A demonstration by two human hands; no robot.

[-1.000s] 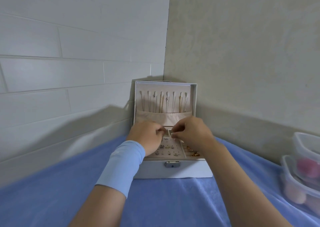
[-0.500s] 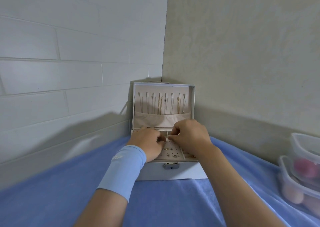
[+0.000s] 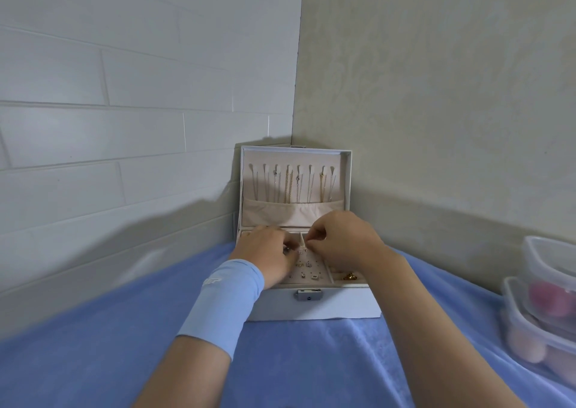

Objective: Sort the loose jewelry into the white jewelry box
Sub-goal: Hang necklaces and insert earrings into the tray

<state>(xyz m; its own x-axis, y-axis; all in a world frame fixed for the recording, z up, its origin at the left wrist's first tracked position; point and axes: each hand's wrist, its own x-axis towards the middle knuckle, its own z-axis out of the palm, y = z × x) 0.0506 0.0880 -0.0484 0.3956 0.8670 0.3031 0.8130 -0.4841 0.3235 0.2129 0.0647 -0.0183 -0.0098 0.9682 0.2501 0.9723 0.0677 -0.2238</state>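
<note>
Over white jewelry box [image 3: 314, 309], R hand [image 3: 346, 242] pinches tiny piece [image 3: 304, 247] directly above earring panel [image 3: 307, 272]; L hand [image 3: 269, 253] just beside, fingers curled, grip unclear.

Pale blue stretch cuff [image 3: 223, 306] covered my left forearm [image 3: 187, 373] from wrist to mid-forearm, snug, hems straight. Small white lettering [image 3: 213, 281] sat near wrist edge, unreadable. My right forearm [image 3: 424, 320] was bare, as were left hand [image 3: 268, 253], right hand [image 3: 346, 241].

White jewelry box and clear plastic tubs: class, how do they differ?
The white jewelry box is opaque and open; the clear plastic tubs are see-through and stacked. The box holds tiny jewelry; the tubs, pink rounded items. Both rest on the blue cloth.
</note>
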